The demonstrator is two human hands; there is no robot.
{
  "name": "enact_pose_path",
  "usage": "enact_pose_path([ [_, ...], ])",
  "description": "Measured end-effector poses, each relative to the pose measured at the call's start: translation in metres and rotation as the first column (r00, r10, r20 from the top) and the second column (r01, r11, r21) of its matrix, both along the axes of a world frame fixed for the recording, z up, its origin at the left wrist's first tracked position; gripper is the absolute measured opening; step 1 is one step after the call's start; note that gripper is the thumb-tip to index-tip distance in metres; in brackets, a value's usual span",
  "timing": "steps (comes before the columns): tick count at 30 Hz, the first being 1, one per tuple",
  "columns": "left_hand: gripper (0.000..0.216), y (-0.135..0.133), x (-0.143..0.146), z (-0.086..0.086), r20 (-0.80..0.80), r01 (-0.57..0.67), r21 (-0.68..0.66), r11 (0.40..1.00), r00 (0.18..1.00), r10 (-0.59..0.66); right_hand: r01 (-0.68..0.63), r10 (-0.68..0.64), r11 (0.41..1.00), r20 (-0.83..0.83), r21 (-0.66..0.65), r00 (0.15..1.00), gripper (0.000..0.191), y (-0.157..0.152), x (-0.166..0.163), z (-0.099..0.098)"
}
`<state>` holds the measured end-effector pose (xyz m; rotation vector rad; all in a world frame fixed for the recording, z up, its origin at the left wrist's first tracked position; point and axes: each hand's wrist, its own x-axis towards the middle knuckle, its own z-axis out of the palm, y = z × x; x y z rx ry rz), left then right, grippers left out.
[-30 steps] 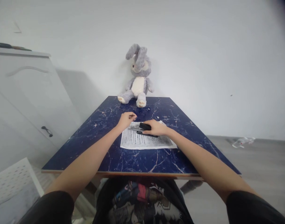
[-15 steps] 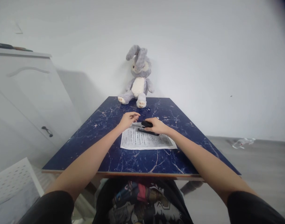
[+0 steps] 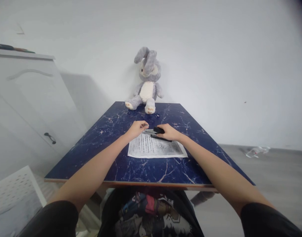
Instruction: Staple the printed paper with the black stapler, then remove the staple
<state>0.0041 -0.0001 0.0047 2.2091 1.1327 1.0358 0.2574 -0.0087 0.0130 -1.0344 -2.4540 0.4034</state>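
A printed paper sheet [image 3: 156, 148] lies on the dark blue marbled table [image 3: 146, 168]. My right hand [image 3: 169, 132] grips a black stapler [image 3: 159, 130] that rests on the sheet's far edge. My left hand [image 3: 137, 127] hovers just left of the stapler's front, fingers pinched together on something small that I cannot make out.
A grey plush rabbit [image 3: 146, 82] sits at the table's far edge against the white wall. A white cabinet [image 3: 24, 98] stands to the left. A white perforated panel [image 3: 15, 194] leans low at the left. Clear plastic litter [image 3: 257, 150] lies on the floor at right.
My right hand slid the stapler slightly away and to the right along the sheet's far edge. My left hand moved right, closer to the stapler's front.
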Motion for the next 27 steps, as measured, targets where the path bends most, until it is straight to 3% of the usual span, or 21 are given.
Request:
enact_pose_path([
  [6, 0.012, -0.001, 0.002, -0.007, -0.21, 0.161, 0.117, 0.98, 0.968, -0.134, -0.029, 0.029, 1.0, -0.003, -0.005, 1.0, 0.013, 0.002, 0.001, -0.003],
  [17, 0.013, 0.008, 0.001, -0.016, -0.3, 0.18, 0.166, 0.97, 0.946, -0.124, -0.014, 0.014, 1.0, 0.024, -0.013, 1.0, 0.014, -0.004, 0.0, 0.004],
  [27, 0.018, 0.003, -0.012, 0.001, -0.393, 0.175, 0.119, 0.977, 0.912, -0.116, -0.007, 0.008, 1.0, 0.058, -0.007, 0.998, 0.017, -0.003, 0.001, 0.003],
])
